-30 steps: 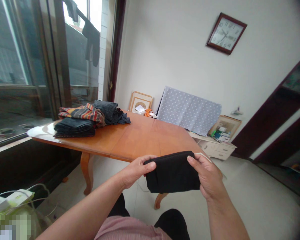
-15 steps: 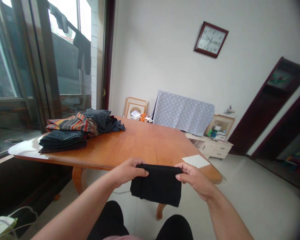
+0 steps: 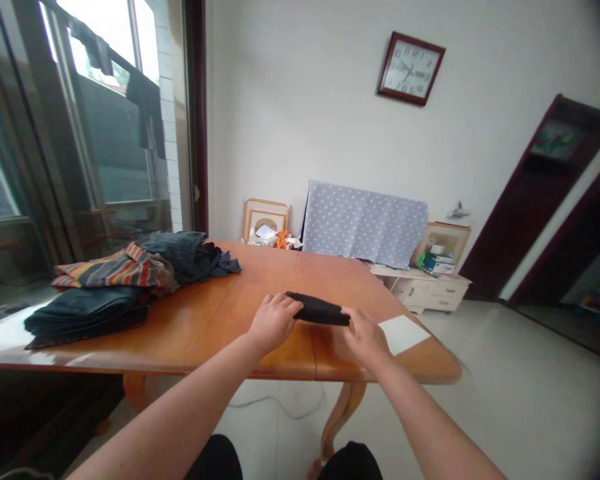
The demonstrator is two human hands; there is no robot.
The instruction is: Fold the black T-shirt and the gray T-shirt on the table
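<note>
A folded black cloth (image 3: 322, 311), perhaps a garment, is stretched between my two hands just over the wooden table (image 3: 260, 293); I cannot tell whether it touches the top. My left hand (image 3: 275, 321) grips its left end, with the fingers over the edge. At the opposite end my right hand (image 3: 364, 335) is closed on it, thumb side toward the cloth. The cloth is seen nearly edge-on, so its broad face is mostly hidden. Right of my right hand lies a white sheet (image 3: 404, 334) on the table.
On the table's left side are a stack of folded dark clothes (image 3: 87, 313), a striped cloth (image 3: 117, 269) and crumpled dark blue clothing (image 3: 177, 253). Beyond the table stand a polka-dot covered object (image 3: 365, 223) and a low white cabinet (image 3: 433, 292). A cable (image 3: 285, 407) trails across the floor.
Both hands have carried the black cloth forward and up from the near edge to above the table. It has tilted from face-on to nearly flat. The camera view has shifted too.
</note>
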